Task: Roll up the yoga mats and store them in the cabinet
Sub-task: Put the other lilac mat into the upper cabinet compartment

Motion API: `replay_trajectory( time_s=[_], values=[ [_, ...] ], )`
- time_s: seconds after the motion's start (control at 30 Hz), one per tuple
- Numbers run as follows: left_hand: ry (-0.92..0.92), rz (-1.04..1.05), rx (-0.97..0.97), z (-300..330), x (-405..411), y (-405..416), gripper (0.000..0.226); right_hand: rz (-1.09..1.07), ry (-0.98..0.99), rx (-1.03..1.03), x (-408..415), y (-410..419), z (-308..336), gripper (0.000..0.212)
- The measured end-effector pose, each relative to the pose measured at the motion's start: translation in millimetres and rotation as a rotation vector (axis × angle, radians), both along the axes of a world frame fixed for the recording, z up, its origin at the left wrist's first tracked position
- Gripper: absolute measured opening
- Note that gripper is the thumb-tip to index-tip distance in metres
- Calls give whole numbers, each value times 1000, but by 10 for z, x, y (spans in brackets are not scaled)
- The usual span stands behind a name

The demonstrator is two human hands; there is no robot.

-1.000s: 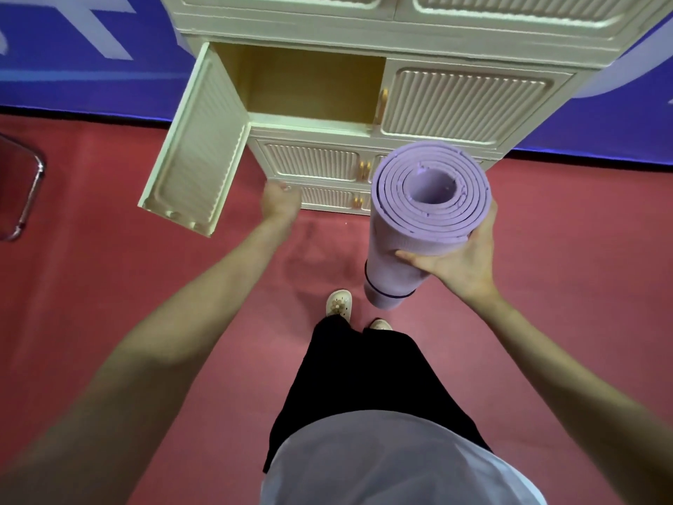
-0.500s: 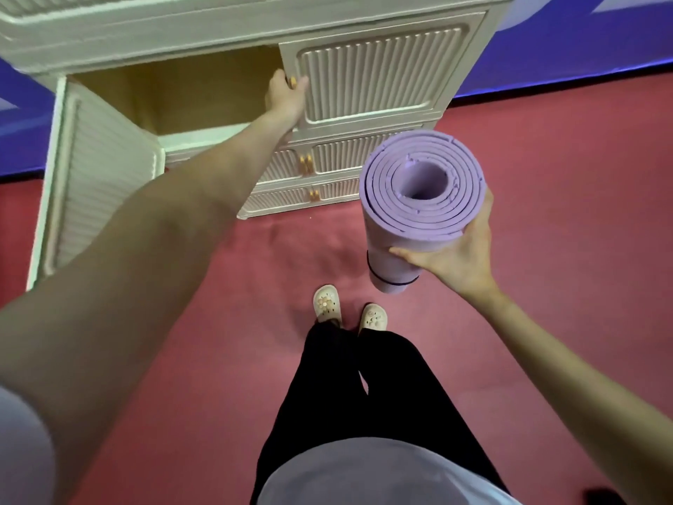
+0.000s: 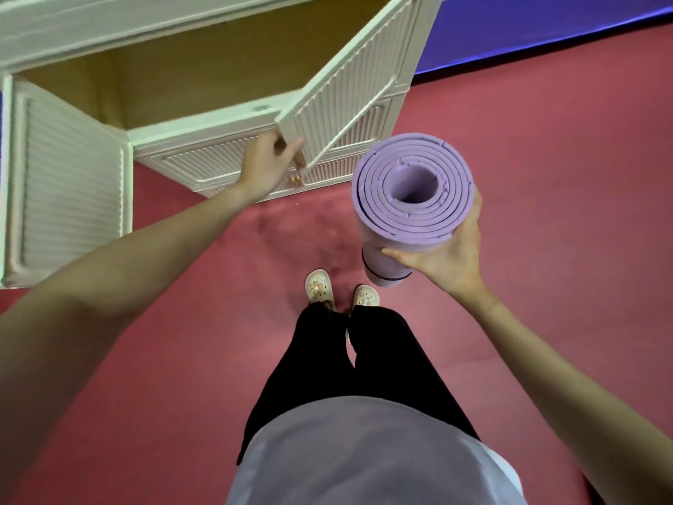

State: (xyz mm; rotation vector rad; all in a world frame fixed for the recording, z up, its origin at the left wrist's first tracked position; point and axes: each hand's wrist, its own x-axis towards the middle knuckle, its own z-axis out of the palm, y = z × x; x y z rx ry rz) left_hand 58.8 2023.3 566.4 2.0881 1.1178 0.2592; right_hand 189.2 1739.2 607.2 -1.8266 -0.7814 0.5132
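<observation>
cabinet (image 3: 204, 131) top cropped, yoga mat (image 3: 413, 198) base hidden

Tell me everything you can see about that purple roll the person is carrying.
The purple yoga mat is rolled into a thick spiral with a hollow centre, and looks like soft foam. A thin dark band circles it near its lower end. It is held roughly upright above the red floor, in front of the open cabinet, not yet inside. Only the right hand touches it, gripping it from the side near the top.
</observation>
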Motion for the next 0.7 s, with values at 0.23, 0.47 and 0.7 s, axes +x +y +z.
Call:
replay_trajectory(
  time_s=[0.23,0.47,0.7],
  values=[
    [40,-338,-85,128,255,-707,24,-42,6,-28,45,-495,87,118],
    [20,-446,-217,8,847,-1192,7,-73,11,28,80,-893,185,111],
    [39,-509,-355,-13,1151,-1426,19,-125,-1,1,170,-1213,173,115]
  ],
)
